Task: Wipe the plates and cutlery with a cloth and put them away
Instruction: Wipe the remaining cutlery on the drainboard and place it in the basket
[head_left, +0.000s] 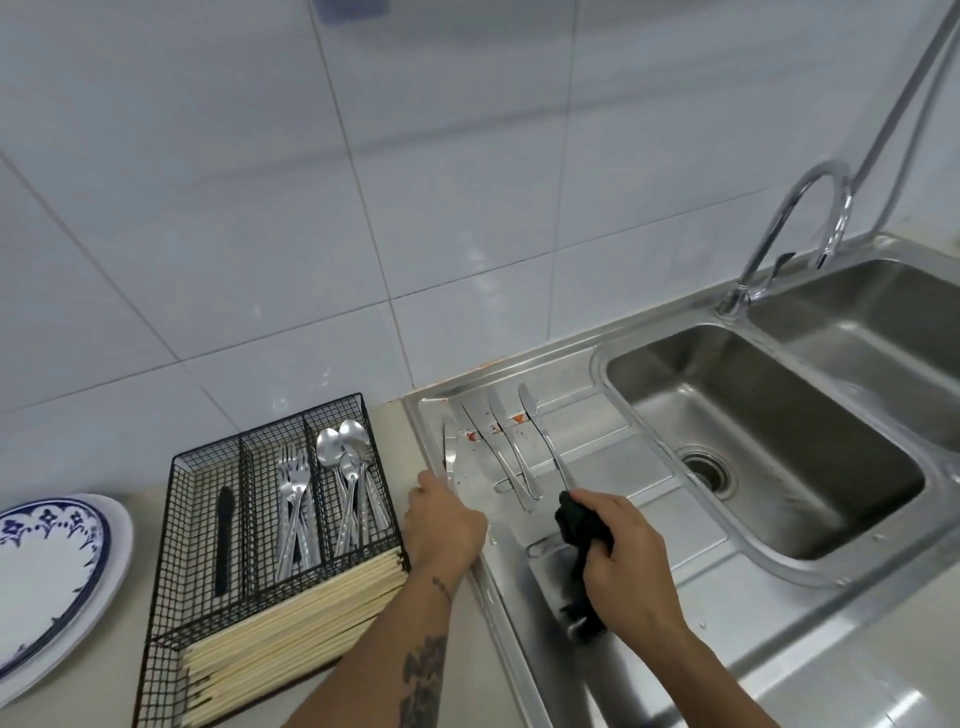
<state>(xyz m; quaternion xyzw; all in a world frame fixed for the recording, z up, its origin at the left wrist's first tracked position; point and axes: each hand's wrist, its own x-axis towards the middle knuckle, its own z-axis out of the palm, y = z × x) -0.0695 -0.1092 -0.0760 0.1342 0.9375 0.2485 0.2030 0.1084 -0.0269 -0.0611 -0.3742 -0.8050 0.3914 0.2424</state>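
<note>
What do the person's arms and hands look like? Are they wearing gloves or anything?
No gloves and no sleeves in view: both forearms are bare, with no watch, bracelet or rings visible. The left forearm has dark tattoos, a large one lower down and a small one near the wrist. The left hand and right hand show no markings.

Four knives (511, 457) on drainboard, two plates (49, 566), one cloth (582, 535), two basins (769, 441).

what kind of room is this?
Most likely a kitchen: a steel double sink with a faucet, a tiled wall, and a wire cutlery tray on the counter.
</note>
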